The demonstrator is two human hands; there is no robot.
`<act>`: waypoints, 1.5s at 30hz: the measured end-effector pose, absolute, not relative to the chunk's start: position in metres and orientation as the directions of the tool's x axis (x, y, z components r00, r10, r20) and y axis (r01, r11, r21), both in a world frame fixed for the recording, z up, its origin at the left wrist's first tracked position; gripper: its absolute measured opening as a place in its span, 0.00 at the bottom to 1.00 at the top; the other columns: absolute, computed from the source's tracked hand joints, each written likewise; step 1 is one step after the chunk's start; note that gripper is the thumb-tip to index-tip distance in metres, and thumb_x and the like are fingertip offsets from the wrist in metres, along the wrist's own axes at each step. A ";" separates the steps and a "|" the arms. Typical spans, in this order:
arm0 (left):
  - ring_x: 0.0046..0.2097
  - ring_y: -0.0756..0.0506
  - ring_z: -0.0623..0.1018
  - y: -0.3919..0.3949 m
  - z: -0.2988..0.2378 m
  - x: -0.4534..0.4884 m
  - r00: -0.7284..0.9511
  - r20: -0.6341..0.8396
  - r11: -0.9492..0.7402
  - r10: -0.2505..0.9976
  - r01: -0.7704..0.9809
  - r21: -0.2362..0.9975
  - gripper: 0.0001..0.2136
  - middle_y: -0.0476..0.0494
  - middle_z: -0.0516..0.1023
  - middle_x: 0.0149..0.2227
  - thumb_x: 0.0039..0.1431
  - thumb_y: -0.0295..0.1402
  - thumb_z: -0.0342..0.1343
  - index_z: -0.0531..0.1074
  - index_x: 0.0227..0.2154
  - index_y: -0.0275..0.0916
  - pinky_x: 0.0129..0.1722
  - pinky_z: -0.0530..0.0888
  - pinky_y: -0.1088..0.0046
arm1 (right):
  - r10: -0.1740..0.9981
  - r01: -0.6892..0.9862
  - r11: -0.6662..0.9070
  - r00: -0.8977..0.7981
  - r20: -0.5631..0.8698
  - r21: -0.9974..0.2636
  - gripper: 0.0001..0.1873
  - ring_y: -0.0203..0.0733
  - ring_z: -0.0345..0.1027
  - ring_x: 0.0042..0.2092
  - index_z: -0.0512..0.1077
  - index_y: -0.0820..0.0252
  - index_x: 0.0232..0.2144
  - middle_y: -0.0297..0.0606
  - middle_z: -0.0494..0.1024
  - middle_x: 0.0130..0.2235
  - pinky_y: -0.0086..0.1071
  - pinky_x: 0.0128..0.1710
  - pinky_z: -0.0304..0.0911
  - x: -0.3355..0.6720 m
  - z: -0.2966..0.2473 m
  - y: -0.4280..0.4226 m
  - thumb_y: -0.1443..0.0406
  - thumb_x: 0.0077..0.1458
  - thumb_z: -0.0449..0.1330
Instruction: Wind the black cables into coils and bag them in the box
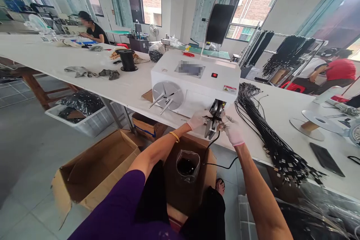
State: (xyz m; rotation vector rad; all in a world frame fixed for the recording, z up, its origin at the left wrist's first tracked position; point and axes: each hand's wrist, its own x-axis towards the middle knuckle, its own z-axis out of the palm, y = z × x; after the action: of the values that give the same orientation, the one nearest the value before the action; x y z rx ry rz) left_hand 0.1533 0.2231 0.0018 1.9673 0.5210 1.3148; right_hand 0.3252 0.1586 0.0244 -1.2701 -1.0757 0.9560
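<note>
A white boxy machine with a grey winding disc and a red button stands on the long white table. At its lower right corner sits a metal twisting head. My left hand, in a white glove, pinches a black cable at the head's left side. My right hand, also gloved, grips the same cable on the right. The black cable hangs down below the table edge.
A thick bundle of black cables lies right of the machine, with a phone and a spool beyond. Open cardboard boxes and a clear cup sit below. A black spool stands at left. Other people sit at far left and far right.
</note>
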 end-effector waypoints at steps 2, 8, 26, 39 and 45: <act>0.35 0.48 0.71 0.198 0.008 0.139 0.407 0.595 -0.630 0.693 -0.058 0.774 0.06 0.43 0.74 0.31 0.51 0.25 0.53 0.75 0.26 0.35 0.39 0.68 0.70 | 0.961 -0.026 0.084 0.266 0.074 -0.996 0.23 0.33 0.62 0.20 0.70 0.61 0.30 0.31 0.72 0.22 0.30 0.19 0.61 0.316 0.030 0.141 0.52 0.35 0.69; 0.42 0.45 0.74 0.130 0.017 0.078 0.532 0.409 -0.223 0.741 -0.380 0.898 0.12 0.40 0.76 0.38 0.47 0.34 0.61 0.75 0.36 0.35 0.45 0.70 0.66 | 0.975 0.104 0.186 0.102 0.197 -0.977 0.13 0.33 0.64 0.24 0.72 0.60 0.30 0.31 0.73 0.25 0.31 0.25 0.63 0.287 0.046 0.076 0.59 0.43 0.66; 0.30 0.51 0.72 0.027 -0.045 0.072 0.642 -0.056 0.395 0.765 -0.398 0.828 0.20 0.43 0.73 0.29 0.49 0.48 0.62 0.71 0.26 0.31 0.34 0.69 0.74 | 0.985 0.326 -0.014 0.168 0.043 -0.945 0.17 0.36 0.65 0.26 0.70 0.59 0.31 0.34 0.73 0.26 0.31 0.27 0.63 0.230 -0.025 -0.032 0.51 0.53 0.58; 0.32 0.51 0.71 0.012 -0.069 0.083 0.505 -0.195 0.261 0.841 -0.064 0.963 0.12 0.46 0.74 0.28 0.49 0.38 0.60 0.73 0.29 0.32 0.34 0.66 0.74 | 0.970 0.162 -0.223 0.137 -0.202 -0.961 0.21 0.34 0.57 0.20 0.61 0.57 0.19 0.29 0.65 0.19 0.29 0.20 0.54 0.188 -0.069 -0.066 0.50 0.53 0.56; 0.28 0.51 0.70 -0.004 -0.096 0.086 0.507 -0.360 0.500 0.783 -0.169 0.850 0.12 0.48 0.71 0.24 0.44 0.36 0.64 0.70 0.24 0.32 0.30 0.65 0.75 | 0.989 0.509 -0.114 0.135 -0.051 -0.853 0.19 0.38 0.59 0.24 0.64 0.55 0.19 0.35 0.70 0.22 0.31 0.24 0.53 0.187 -0.088 -0.072 0.52 0.54 0.53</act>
State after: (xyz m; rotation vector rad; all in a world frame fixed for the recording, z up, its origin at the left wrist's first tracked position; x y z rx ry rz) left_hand 0.0857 -0.0035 -0.0960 0.8541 0.8437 0.6663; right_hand 0.1872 -0.0722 -0.0882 -1.7180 -1.4561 0.8760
